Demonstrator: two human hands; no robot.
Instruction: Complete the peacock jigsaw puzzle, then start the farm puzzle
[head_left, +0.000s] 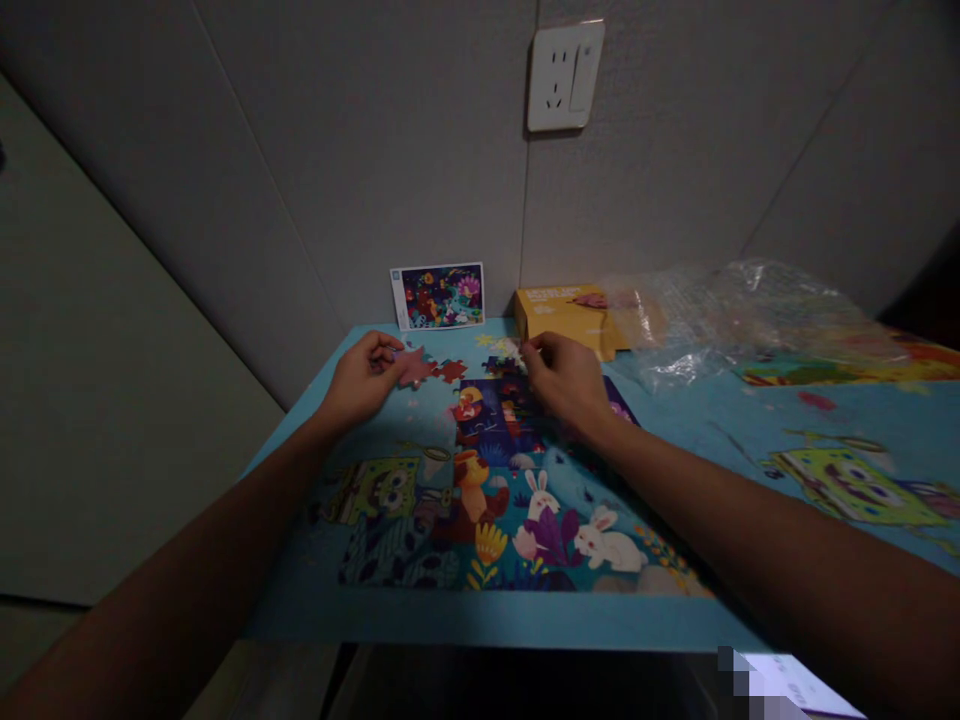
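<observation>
A partly assembled cardboard jigsaw puzzle with a glossy printed scene [517, 500] lies flat in the lower centre of the frame, on a table with a light-blue cover printed with yellow square cartoon figures [420, 622]. Its lower part shows two white rabbits, a brown animal, a purple leafy plant, a yellow flower and a pink one against teal; its upper part turns deep blue and violet, with a red-and-orange figure towards the left. Seams show between the joined pieces, and the upper edge is uneven. The left hand [364, 380], left of centre, has its fingers curled in and the thumb towards them, beside small red knobbed puzzle pieces [448, 371]; whether it grips a piece cannot be told. The right hand [566, 375] is over the puzzle's upper right part, thumb and forefinger bent close together near a dark-blue puzzle piece [501, 365]; what is between the fingertips is unclear. Behind them, a white-bordered picture card with a dark, colourful scene [442, 297] leans against the grey panelled wall [337, 150]. To its right are a yellow cardboard box [559, 318] and a crumpled clear plastic bag [720, 315]. A white wall socket with a switch [566, 77] is at the upper right of centre.
</observation>
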